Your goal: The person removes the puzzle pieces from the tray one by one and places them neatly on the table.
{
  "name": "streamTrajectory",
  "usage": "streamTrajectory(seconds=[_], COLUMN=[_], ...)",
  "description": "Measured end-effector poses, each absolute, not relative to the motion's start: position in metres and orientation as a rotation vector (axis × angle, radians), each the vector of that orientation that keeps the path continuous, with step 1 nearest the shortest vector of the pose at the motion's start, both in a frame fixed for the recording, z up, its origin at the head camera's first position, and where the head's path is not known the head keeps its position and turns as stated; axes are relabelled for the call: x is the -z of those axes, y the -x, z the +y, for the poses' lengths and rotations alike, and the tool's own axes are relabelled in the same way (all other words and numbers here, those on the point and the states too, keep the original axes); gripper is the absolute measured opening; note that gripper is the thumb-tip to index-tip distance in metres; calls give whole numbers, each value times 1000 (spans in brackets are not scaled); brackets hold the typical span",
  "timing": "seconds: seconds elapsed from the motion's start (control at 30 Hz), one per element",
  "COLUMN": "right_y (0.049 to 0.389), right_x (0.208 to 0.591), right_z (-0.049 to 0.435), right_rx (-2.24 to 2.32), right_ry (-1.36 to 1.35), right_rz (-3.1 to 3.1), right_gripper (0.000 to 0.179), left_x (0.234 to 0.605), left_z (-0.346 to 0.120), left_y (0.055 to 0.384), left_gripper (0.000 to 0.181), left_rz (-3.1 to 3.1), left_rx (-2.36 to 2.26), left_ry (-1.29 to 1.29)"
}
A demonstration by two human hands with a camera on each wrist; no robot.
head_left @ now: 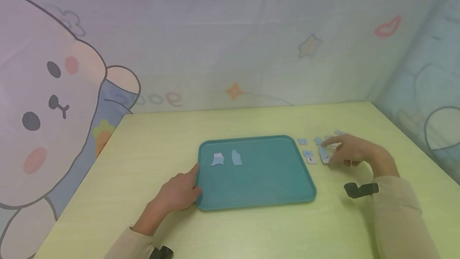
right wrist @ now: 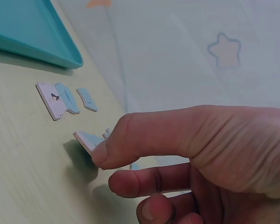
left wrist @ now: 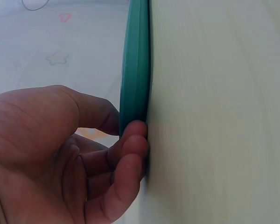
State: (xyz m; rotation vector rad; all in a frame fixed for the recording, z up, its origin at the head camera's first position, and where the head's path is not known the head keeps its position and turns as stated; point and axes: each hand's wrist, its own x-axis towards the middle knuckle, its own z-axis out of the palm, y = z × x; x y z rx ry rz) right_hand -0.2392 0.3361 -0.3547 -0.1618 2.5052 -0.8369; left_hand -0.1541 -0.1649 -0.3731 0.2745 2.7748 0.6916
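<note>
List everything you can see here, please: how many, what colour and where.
Table: 1, pale yellow, beneath the tray
Tray: 1, teal, on the table
Pieces on the tray: 2, mostly light blue, toward its far left
Pinched piece: 1, light blue and white, in the right hand
Other loose pieces: at least 5, light blue and white, right of the tray
Printed backdrop: count unclear, pale, around the table
Wrist devices: 2, black, one per wrist
Sleeves: 2, beige, on the arms
Hands: 2, bare; left hand gripping the tray's left edge, right pinching
</note>
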Motion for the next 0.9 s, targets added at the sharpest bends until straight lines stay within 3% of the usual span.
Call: streamTrajectory(seconds=[0.5,0.9], right_y=[238,234], right_x=[358,335], right_z=[337,330], right_rx=[833,869], right_ry=[171,258], right_rz=[2512,2609], right_gripper=[79,80], left_x=[373,372], left_z=[-164,-164], left_y=[154,154], left_gripper=[73,73], left_rz=[2781,2789], left_rx=[-679,-666], left_ry=[-273,-271])
